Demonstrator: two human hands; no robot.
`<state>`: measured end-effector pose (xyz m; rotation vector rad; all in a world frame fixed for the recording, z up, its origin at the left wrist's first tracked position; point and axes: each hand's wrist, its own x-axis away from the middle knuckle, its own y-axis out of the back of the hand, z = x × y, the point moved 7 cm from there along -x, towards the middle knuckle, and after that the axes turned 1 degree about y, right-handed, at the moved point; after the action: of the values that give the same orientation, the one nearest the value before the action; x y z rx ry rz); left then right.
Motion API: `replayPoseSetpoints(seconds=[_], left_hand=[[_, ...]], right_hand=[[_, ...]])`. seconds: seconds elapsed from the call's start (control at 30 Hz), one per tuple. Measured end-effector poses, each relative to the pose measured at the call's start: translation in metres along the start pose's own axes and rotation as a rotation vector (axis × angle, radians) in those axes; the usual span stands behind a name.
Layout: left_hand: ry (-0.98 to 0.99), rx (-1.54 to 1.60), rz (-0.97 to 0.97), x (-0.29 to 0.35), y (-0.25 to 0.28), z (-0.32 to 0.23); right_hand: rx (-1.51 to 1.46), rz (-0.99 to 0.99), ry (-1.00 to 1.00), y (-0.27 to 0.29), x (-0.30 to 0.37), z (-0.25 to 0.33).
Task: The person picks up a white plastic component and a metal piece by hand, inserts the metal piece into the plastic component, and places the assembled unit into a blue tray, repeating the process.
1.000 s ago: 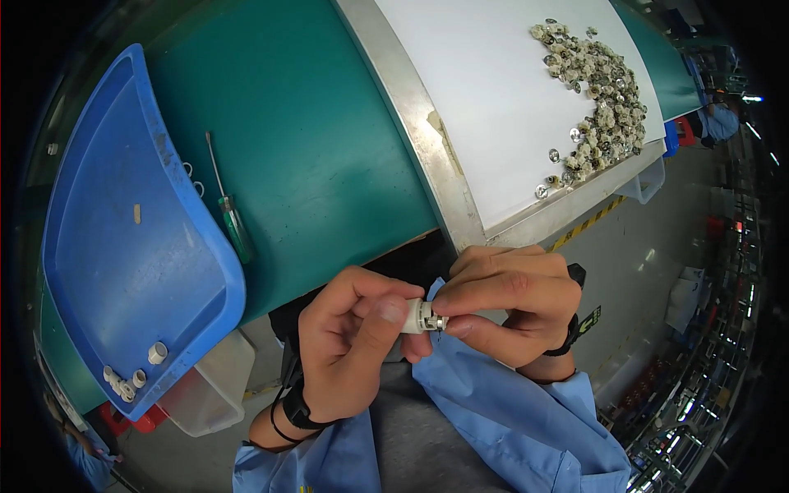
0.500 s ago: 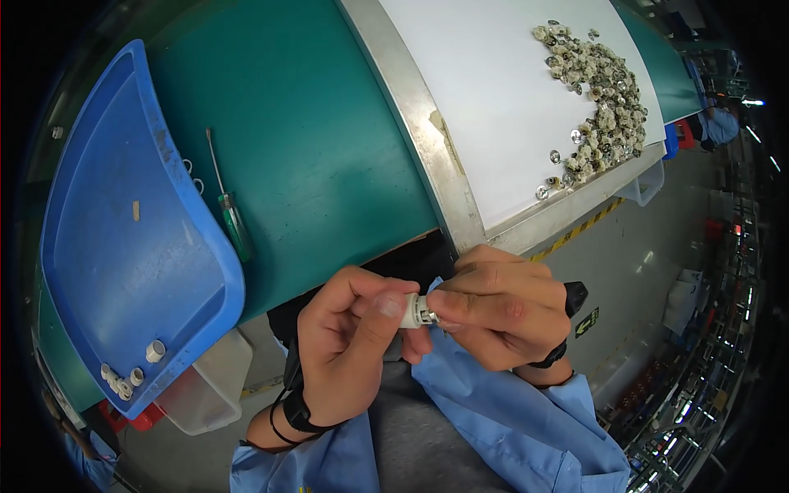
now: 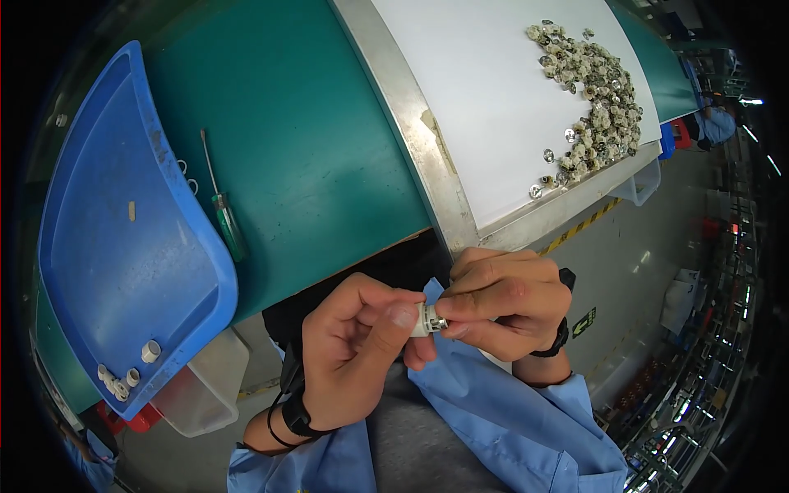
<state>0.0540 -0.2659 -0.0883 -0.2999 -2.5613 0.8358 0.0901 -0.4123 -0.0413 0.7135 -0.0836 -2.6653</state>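
The left hand (image 3: 349, 353) grips the white fitting (image 3: 422, 322) while the right hand (image 3: 509, 302), at its three o'clock, pinches what seems its metal end (image 3: 438, 323), best kept squarely aligned.

On the smooth grey floor (image 3: 657, 222) to the right of the white-topped, metal-framed table (image 3: 477, 123), a dark green rectangular sign (image 3: 584, 323) is showing a pale arrow; closer to that table, yellow-and-black striped tape (image 3: 579, 225) is running.
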Motion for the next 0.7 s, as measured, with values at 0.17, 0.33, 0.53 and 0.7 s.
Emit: replayPoseSetpoints(seconds=[0.17, 0.33, 0.53, 0.7], left_hand=[[-0.022, -0.017, -0.023, 0.004, -0.005, -0.003], [-0.018, -0.028, -0.009, 0.004, -0.005, -0.002], [-0.005, -0.009, 0.013, 0.004, -0.004, 0.0], [0.02, -0.018, -0.007, 0.003, -0.002, 0.001]], right_hand=[[0.005, 0.006, 0.011, 0.002, -0.002, 0.004], [0.004, 0.027, 0.024, 0.003, -0.004, 0.008], [0.051, 0.076, 0.051, 0.002, -0.008, 0.011], [0.06, 0.1, 0.047, 0.002, -0.008, 0.01]])
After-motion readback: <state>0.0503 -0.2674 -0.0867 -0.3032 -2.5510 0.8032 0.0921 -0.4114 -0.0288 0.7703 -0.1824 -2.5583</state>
